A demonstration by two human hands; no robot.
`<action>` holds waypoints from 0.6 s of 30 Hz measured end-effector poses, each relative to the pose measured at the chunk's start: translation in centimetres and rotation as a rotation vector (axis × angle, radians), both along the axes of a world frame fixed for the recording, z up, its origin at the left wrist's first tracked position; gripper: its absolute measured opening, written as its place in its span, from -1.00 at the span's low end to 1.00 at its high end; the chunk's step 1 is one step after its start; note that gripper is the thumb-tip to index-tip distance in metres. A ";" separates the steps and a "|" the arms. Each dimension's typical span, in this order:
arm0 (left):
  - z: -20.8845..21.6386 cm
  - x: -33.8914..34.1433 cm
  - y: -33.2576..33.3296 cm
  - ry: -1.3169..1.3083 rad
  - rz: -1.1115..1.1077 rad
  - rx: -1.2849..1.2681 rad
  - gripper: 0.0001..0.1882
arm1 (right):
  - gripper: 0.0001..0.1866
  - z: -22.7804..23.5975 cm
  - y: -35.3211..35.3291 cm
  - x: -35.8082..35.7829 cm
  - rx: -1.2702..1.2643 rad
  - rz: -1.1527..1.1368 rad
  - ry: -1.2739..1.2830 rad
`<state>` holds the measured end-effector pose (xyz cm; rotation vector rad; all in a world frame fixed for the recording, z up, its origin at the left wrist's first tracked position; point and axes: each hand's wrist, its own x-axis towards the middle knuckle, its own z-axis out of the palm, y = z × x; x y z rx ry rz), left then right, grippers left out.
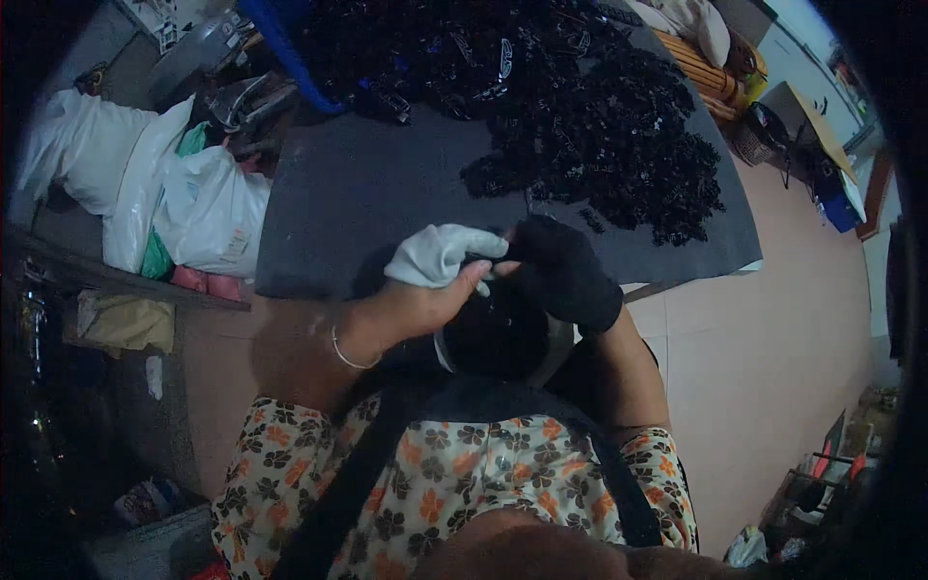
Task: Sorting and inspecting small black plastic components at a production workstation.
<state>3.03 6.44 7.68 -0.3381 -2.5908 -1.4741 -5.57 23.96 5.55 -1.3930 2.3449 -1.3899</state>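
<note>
My left hand (440, 266), in a pale glove that leaves the thumb bare, is closed at the fingertips. Against it, my right hand (567, 278) in a black glove has its fingers drawn together. Both meet just over the near edge of the dark grey tabletop (377, 169); whatever lies between the fingertips is too small and dark to name. Beyond them spreads a heap of small black parts (619, 135). Below the hands, at my lap, sits a round container with a pale rim (443, 350) and a dark inside.
A blue-edged holder (314, 82) with more black pieces lies at the table's far side. White sacks (208, 208) are stacked on the left. To the right stand an open cardboard box (802, 121) and a dark basket (757, 145) near bundled wooden rods (696, 72).
</note>
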 end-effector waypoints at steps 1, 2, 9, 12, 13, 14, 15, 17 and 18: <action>0.5 0.3 0.1 0.001 -0.004 -0.001 -0.76 | -0.64 0.2 0.1 0.2 -0.001 -0.004 0.001; 0.9 0.6 0.1 -0.015 -0.006 -0.010 -0.73 | -0.67 0.2 0.2 0.4 -0.016 0.011 -0.065; 0.9 -2.8 -3.2 -0.121 -0.197 -0.029 -0.54 | -0.70 1.0 2.1 -0.3 0.063 0.239 -0.037; 1.0 -8.8 -5.6 0.332 0.026 -0.538 -0.53 | -0.74 0.9 2.1 -1.4 0.310 -0.280 0.243; 0.9 -11.3 -6.2 0.438 0.070 -0.657 -0.54 | -0.74 0.5 1.8 -1.8 0.306 -0.276 0.245; 1.2 -14.1 -5.5 0.443 0.082 -0.809 -0.54 | -0.77 0.1 1.8 -2.2 0.296 -0.368 0.260; 1.6 -16.1 -5.0 0.438 0.112 -0.976 -0.52 | -0.79 -0.4 1.4 -2.6 0.272 -0.442 0.276; 0.1 -18.9 -4.7 0.306 0.150 -0.890 -0.54 | -0.79 -1.6 0.7 -3.5 0.284 -0.460 0.310; -0.8 -19.5 -5.0 0.175 0.188 -0.804 -0.55 | -0.77 -1.8 0.4 -3.6 0.294 -0.478 0.344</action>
